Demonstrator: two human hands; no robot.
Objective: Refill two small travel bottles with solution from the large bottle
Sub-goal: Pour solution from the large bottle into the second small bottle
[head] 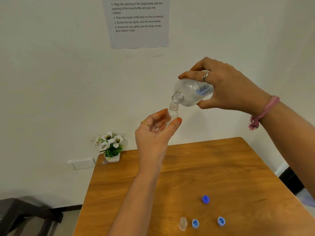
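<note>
- A person's right hand (226,87) wraps the body of the large bottle (190,92), thumb under and fingers over its top, tipping it neck-down to the left, high above the far part of the wooden table (221,167).
- The left hand (153,133) pinches a small travel bottle (173,113) between thumb and fingers, holding it upright; its open mouth sits directly under the large bottle's uncapped neck, the two openings just about touching.
- Both bottles are held in mid-air in front of the white wall (51,82), with clear air on every side of them.
- On the table's near end stands a second small clear bottle (183,223), uncapped, just beside a light blue cap (195,223) lying open side up.
- Another light blue cap (221,221) lies to the right of that, apart from it, and a darker blue cap (205,199) sits further back, between the two.
- The middle and far stretch of the tabletop is bare wood; its right edge runs diagonally away beneath the right forearm.
- A small white pot of white flowers (110,147) stands at the table's far left corner against the wall.
- A printed instruction sheet (138,23) is stuck to the wall above the hands.
- A dark chair (25,215) stands on the floor to the left, well apart from the table's left edge.
</note>
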